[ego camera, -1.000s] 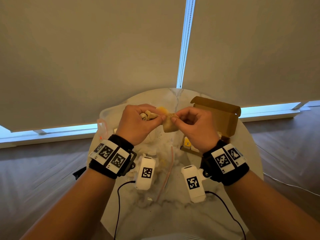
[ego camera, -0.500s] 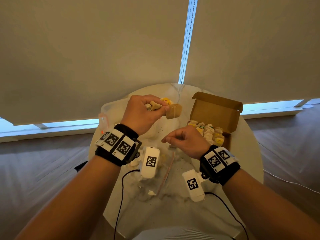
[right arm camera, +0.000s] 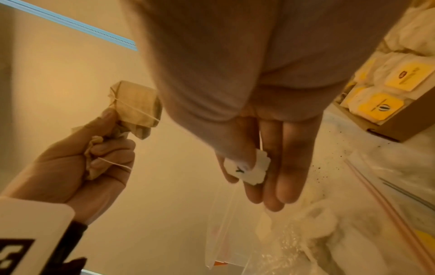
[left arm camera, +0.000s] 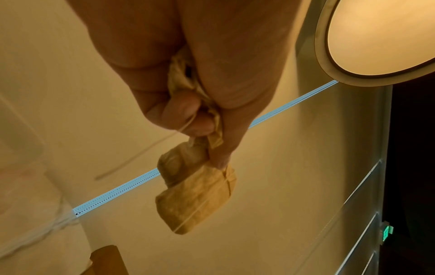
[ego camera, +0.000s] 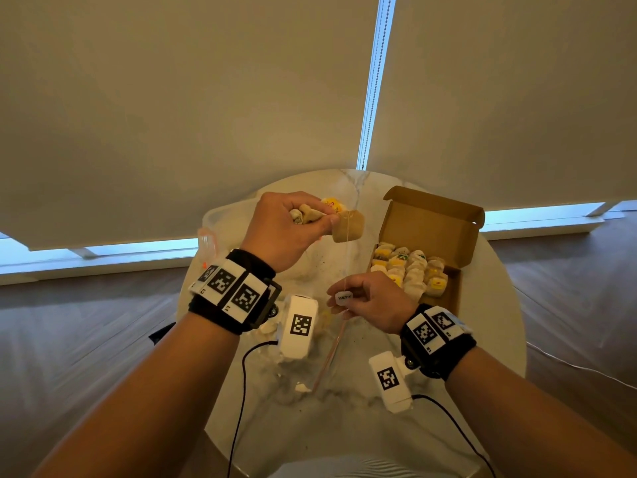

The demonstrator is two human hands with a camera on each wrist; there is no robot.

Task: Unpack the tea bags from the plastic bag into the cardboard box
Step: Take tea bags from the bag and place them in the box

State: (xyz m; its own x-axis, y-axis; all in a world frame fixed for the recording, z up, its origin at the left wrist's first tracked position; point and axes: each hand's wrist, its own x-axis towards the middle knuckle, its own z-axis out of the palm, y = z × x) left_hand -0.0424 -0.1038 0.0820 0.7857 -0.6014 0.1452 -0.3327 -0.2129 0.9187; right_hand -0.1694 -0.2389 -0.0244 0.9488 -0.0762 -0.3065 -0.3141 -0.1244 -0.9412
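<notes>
Cardboard box (ego camera: 435, 225) stands open on the round marble table (ego camera: 496, 326), packed with tea bags (ego camera: 410, 270). Left of the box lies the clear plastic bag (right arm camera: 367, 219), crumpled, with loose bags inside. Above the bag, the left hand (ego camera: 286, 232) is curled tight round several brown tea bags (left arm camera: 195, 197). Nearer than the box, the right hand (ego camera: 372, 301) pinches a white paper tag (right arm camera: 247, 170) between thumb and forefinger, its thin string (ego camera: 346, 260) running up to the hanging brown bag.

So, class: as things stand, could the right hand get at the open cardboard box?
Probably yes: the right hand is beside the cardboard box, nothing between them, but it pinches a white tag.
</notes>
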